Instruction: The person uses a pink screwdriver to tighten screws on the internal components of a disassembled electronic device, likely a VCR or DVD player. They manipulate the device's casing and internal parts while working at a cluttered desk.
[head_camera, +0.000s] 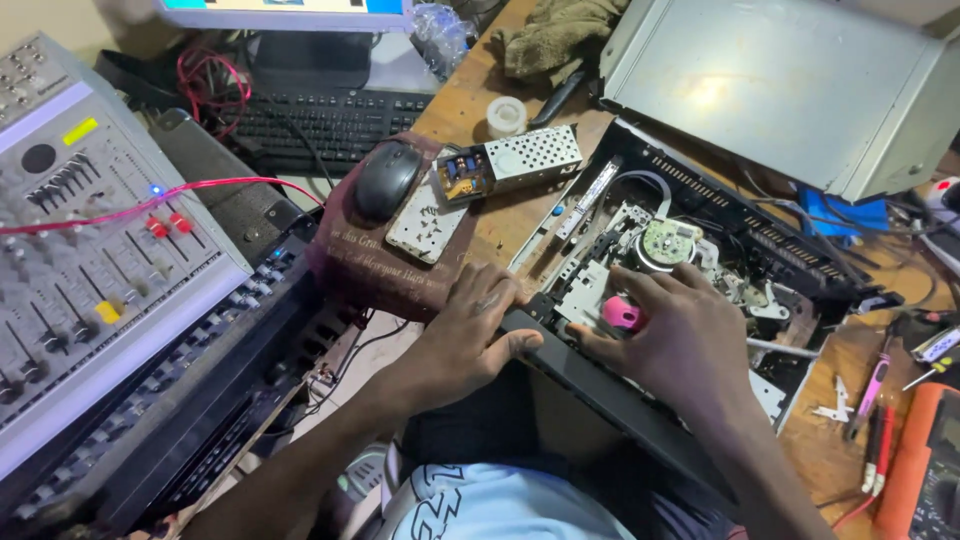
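Observation:
An opened black disc player chassis (760, 235) lies on the wooden bench, its white and metal mechanism exposed. My left hand (470, 330) rests flat on the near left corner of its black front panel (590, 385), thumb pressed along the edge. Inside the chassis, my right hand (680, 335) closes its fingers around a pink-handled tool (620, 313) against the white mechanism. A round green circuit board (668, 240) sits just beyond my fingers.
The grey metal cover (790, 85) leans at the back right. A small power board (510, 160), black mouse (385, 180) on a maroon cloth, tape roll (505, 115), keyboard (320, 120) and audio mixer (90, 220) lie left. An orange multimeter (925, 460) and screwdrivers are right.

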